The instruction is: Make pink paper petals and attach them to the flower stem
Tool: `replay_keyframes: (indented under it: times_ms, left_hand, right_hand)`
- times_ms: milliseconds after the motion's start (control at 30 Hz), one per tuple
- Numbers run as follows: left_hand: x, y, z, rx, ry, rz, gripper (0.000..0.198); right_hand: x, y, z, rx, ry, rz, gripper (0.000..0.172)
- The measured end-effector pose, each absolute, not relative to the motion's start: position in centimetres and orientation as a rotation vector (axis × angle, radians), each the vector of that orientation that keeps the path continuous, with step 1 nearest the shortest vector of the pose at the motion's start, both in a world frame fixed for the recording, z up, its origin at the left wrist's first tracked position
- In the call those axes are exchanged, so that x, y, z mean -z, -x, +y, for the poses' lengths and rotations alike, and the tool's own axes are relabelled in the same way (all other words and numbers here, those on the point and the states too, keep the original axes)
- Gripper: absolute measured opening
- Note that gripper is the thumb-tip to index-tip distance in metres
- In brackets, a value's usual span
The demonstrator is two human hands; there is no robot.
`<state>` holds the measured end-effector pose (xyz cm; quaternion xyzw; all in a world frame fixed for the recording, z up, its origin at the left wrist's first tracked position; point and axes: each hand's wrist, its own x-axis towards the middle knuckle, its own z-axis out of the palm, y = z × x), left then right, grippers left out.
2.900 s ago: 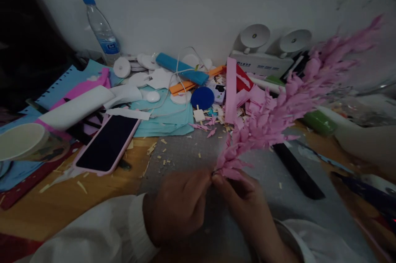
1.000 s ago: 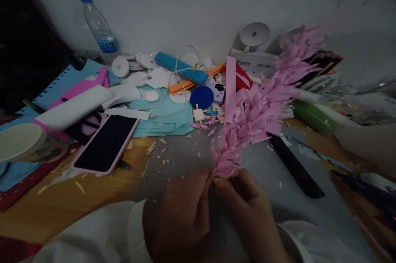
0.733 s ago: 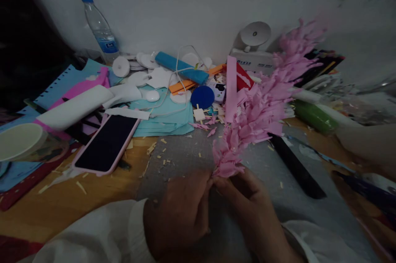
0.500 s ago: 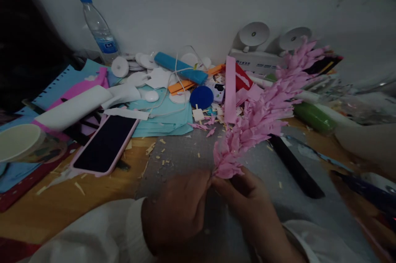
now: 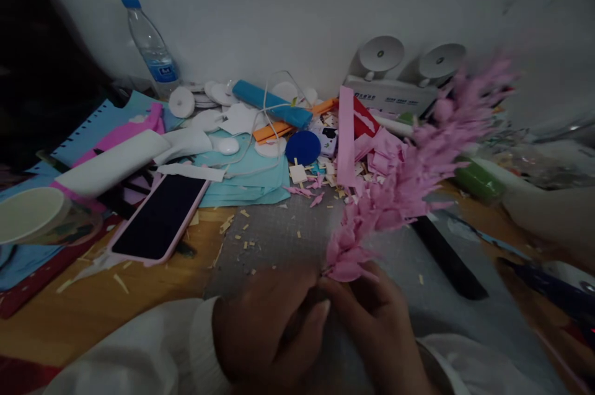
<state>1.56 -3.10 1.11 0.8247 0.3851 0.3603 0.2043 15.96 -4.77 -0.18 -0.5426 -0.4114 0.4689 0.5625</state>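
Observation:
A long spray of pink crepe-paper flowers (image 5: 385, 196) slants up to the right above the desk, its upper end blurred. My right hand (image 5: 379, 320) pinches it at its lower end, thumb and fingers round the base below the lowest petals. Close against it, my left hand (image 5: 269, 314) is closed at the same lower tip, fingers curled and slightly blurred. The thin stem is mostly hidden between the two hands. Beneath them lies a grey cutting mat (image 5: 274, 227) with small paper scraps.
Left of the mat lies a phone (image 5: 160, 215), with a paper cup (image 5: 41, 215) beyond it. Behind are light-blue sheets (image 5: 242, 187), a blue roll (image 5: 272, 103) and a water bottle (image 5: 155, 54). A black bar (image 5: 450, 258) lies on the right; another person's arm (image 5: 548, 203) rests there.
The flower spray has swung slightly right and turned, its top now blurred. My left hand has shifted, with the thumb now showing lower beside the right hand.

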Motion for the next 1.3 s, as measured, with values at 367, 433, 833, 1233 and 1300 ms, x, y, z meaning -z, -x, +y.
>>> replay_keyframes:
  times_ms: [367,433,833,1233,1300]
  left_hand:
    - [-0.7,-1.7,-2.5,-1.154,-2.409,0.982,0.031]
    - [-0.8,-1.8,-2.6,-1.17,-2.393,0.977,0.031]
    - [-2.1,-1.7,-2.6,-1.106,-2.1,0.933,0.036]
    - [-2.7,-2.3,-1.9,-0.638,-1.171,0.722,0.055]
    - [-2.5,-2.2,-1.7,-0.566,-1.077,0.745,0.055]
  right_hand:
    - [0.2,-16.1,-5.4,-0.985,1.308,-1.052,0.011]
    - [0.2,-16.0,-5.4,-0.925,1.307,-1.094,0.012]
    - [0.1,-16.7,-5.3,-0.826,1.348,-1.24,0.014]
    - [-0.7,-17.0,-5.0,-1.102,1.221,-1.085,0.01]
    - [-0.6,-16.8,-5.0,-1.134,1.244,-1.013,0.011]
